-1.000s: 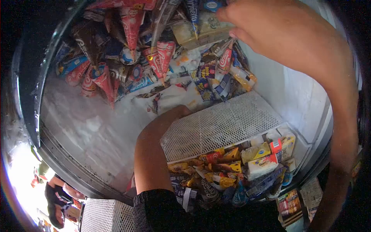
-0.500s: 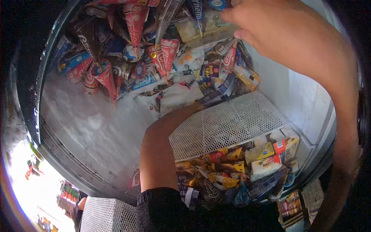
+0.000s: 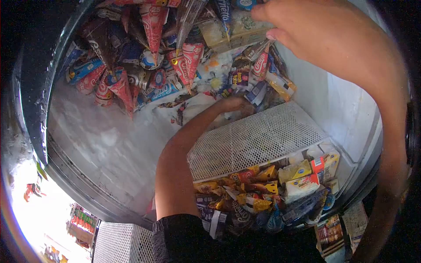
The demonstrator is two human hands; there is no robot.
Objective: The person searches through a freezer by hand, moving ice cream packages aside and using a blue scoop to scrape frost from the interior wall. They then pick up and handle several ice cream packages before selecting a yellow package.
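Observation:
Down among the packs at the middle of the freezer is my left hand, blurred, its fingers mostly hidden. It is beside a dark blue and white wrapper and below a purple Boom pack. At the upper right, my right hand has its fingers and thumb closed around the right end of a frosted, yellowish carton. Below that hand lie a red Cornetto cone and a yellow-orange wrapper.
Many Cornetto cones are piled at the upper left. A white perforated divider crosses the freezer, with yellow wrappers and a Dairy carton in front of it. Frosted ice coats the left floor. The dark rim curves around.
My left hand has moved up and away from the divider, and more of it shows. The blue and white wrapper beside it has shifted. My right hand stays almost still.

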